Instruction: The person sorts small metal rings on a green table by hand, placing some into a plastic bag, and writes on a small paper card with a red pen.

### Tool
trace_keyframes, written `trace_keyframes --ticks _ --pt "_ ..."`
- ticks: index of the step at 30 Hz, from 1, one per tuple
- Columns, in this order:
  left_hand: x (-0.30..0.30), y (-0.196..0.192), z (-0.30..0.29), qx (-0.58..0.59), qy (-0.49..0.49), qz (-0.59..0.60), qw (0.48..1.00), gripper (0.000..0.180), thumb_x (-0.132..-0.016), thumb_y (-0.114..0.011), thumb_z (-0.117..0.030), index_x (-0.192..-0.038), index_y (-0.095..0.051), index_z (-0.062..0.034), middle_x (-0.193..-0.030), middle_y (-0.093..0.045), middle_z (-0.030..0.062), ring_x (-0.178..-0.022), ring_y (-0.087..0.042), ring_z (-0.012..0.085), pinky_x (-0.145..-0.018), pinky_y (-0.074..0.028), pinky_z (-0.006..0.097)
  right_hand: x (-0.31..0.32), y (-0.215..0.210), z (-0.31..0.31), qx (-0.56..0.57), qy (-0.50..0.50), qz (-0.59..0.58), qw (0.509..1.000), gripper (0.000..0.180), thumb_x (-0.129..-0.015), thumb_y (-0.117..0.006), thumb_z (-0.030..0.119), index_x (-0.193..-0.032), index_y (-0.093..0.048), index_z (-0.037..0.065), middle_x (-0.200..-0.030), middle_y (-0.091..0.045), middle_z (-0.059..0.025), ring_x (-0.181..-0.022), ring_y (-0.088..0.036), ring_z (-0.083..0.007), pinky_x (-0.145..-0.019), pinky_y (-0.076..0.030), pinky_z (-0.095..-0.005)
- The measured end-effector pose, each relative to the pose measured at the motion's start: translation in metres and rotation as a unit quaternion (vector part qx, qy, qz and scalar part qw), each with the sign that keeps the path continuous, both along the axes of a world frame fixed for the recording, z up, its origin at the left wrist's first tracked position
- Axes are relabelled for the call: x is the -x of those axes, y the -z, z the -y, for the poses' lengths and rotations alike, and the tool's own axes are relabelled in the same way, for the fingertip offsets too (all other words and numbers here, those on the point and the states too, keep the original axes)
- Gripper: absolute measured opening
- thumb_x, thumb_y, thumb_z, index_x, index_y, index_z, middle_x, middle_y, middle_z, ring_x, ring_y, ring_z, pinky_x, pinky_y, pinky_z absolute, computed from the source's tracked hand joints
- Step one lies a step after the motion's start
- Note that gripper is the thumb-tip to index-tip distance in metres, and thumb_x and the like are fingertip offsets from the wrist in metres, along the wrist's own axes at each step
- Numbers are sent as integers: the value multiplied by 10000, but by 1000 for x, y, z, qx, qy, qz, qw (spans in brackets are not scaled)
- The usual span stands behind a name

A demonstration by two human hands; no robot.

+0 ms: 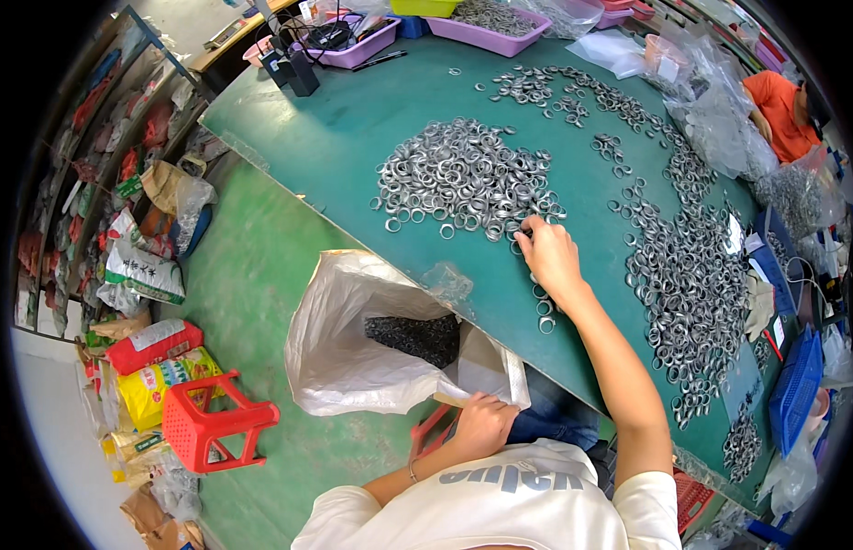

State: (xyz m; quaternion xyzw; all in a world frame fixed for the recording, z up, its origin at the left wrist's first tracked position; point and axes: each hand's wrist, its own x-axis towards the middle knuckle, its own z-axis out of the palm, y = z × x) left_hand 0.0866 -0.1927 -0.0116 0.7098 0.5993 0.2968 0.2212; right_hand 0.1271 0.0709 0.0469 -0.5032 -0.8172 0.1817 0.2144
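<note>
My left hand [486, 423] is closed on the rim of a white woven sack [339, 367], beside the table edge. The sack gapes wide, and small dark pieces [417, 337], too small to make out, lie inside it. My right hand [550, 258] reaches over the table with its fingers curled down on metal rings at the near edge of a heap of grey metal rings [463, 174]. Its fingertips partly hide the rings they grip. A few loose rings [545, 316] trail below that hand toward the table edge.
On the green table [325, 174], a larger spread of rings [687, 293] covers the right side. Purple trays [490, 35] and black devices [293, 71] stand at the far edge. A red stool [215, 422] is on the floor at left. Someone in orange [782, 115] is at far right.
</note>
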Motion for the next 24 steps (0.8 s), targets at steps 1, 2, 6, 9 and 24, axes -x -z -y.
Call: trace_keyframes --ticks 1,2,6,9,24 --pt "0 0 0 -5 -1 7 1000 69 -773 -660 -97 -814 -706 -67 -695 -638 82 -681 -603 247 -672 -417 360 -1 -1 -2 14 -7 -2 1000 156 -806 -663 134 -908 -664 16 -751 -674 -172 -710 -662 -327 -653 -513 -420" --pt "-1 -1 -1 -10 -1 13 1000 67 -774 -659 -96 -812 -706 -66 -693 -637 83 -679 -602 248 -669 -416 359 -3 -2 -7 27 -14 -4 1000 149 -795 -658 121 -891 -665 8 -738 -671 -173 -692 -660 -323 -645 -512 -416" --pt "1 -4 -1 -12 0 15 1000 61 -776 -656 -93 -802 -703 -62 -684 -633 82 -674 -599 250 -661 -413 357 -10 -12 -9 93 -12 -27 995 155 -771 -653 127 -843 -654 -10 -795 -672 -211 -767 -662 -373 -704 -521 -463" --pt "0 0 0 -3 -3 7 1000 63 -776 -657 -94 -801 -701 -58 -684 -632 84 -673 -599 251 -659 -413 357 -17 -24 4 181 -57 -106 976 156 -770 -643 114 -854 -659 -16 -716 -671 -166 -681 -667 -273 -657 -524 -383" --pt "1 1 2 2 -2 8 1000 65 -773 -662 -104 -799 -703 -60 -704 -649 79 -678 -602 246 -668 -421 361 -8 -18 18 -76 -22 -54 995 121 -813 -628 72 -933 -635 58 -953 -597 -95 -913 -603 -311 -724 -507 -444"
